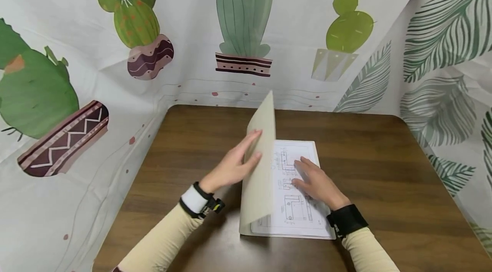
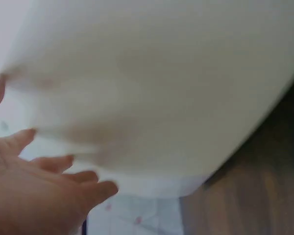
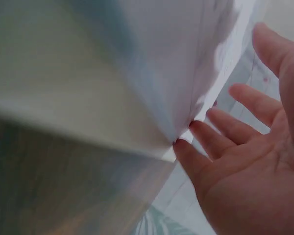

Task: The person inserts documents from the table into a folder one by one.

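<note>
A folder with a plain cream cover (image 1: 259, 178) lies on the table, its cover raised nearly upright along the left side. Inside is a white sheet (image 1: 280, 225) printed with technical line drawings. My left hand (image 1: 232, 163) is at the outer face of the cover, fingers extended against it; the left wrist view shows the same hand (image 2: 44, 186) with spread fingers by the pale surface. Over the right part of the sheet lies my right hand (image 1: 319, 182), fingers loosely extended. In the right wrist view, that hand's fingertips (image 3: 183, 147) meet the paper's edge.
The brown wooden table (image 1: 384, 169) has rounded far corners. Behind and beside it hangs a white cloth (image 1: 192, 20) printed with cacti and leaves. A strap with a small device (image 1: 200, 201) is on the left wrist, and a black strap (image 1: 347, 219) on the right.
</note>
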Available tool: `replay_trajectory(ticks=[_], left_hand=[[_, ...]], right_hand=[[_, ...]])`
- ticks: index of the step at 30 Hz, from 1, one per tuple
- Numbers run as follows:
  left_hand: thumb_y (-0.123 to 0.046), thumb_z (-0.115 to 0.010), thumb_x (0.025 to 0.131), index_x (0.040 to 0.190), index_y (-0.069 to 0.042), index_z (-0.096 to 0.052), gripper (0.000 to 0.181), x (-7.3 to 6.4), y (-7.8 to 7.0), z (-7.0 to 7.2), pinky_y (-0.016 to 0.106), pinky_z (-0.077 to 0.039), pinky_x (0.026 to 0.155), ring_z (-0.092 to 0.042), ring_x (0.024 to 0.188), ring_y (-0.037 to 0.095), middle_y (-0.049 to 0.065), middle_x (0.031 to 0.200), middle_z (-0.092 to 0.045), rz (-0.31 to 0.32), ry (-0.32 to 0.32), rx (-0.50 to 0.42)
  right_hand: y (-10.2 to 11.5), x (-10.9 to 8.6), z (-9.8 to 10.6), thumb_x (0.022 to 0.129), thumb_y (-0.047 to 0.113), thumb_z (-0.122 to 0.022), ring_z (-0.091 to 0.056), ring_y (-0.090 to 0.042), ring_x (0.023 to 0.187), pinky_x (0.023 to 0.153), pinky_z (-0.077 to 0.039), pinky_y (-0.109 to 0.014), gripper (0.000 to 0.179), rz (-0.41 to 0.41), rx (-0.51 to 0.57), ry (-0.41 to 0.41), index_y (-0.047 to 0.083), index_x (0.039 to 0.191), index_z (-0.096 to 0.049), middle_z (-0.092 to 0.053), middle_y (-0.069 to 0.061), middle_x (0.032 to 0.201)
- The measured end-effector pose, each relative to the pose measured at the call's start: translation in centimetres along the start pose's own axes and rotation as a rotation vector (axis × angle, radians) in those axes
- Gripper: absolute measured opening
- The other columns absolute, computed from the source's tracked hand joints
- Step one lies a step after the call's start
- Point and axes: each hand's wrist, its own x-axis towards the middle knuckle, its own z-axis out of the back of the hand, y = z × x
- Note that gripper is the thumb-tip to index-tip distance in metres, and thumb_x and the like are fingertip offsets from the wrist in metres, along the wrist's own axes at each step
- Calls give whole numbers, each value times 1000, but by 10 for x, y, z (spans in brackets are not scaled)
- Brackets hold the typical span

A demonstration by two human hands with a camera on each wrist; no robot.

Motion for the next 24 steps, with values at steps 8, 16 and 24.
replay_trajectory(ticks=[8, 16, 24], left_hand=[[-46, -45, 109, 164, -23, -26, 63, 10, 20, -49, 70, -11, 118, -4, 155, 47, 19, 171, -9, 13, 95, 206], [-58, -38, 107, 164, -28, -28, 65, 14, 26, -68, 68, -7, 120, -2, 155, 46, 13, 172, -6, 44, 177, 377], [-54, -38, 108, 162, -25, -34, 62, 14, 26, -83, 70, -11, 118, -5, 154, 49, 16, 171, -11, 36, 179, 479]], right_hand=[[-23, -11, 33, 99, 20, -71, -40, -43, 144, 111, -37, -63, 69, 19, 110, -110, 12, 159, -39, -40, -19, 160], [-31, -24, 87, 107, 28, -58, -33, -55, 142, 109, -31, -70, 66, -152, 12, -258, -1, 159, -31, -31, -33, 159], [-14, -15, 104, 102, 23, -66, -32, -51, 146, 107, -32, -72, 70, -37, 23, -532, 6, 161, -33, -30, -25, 164]])
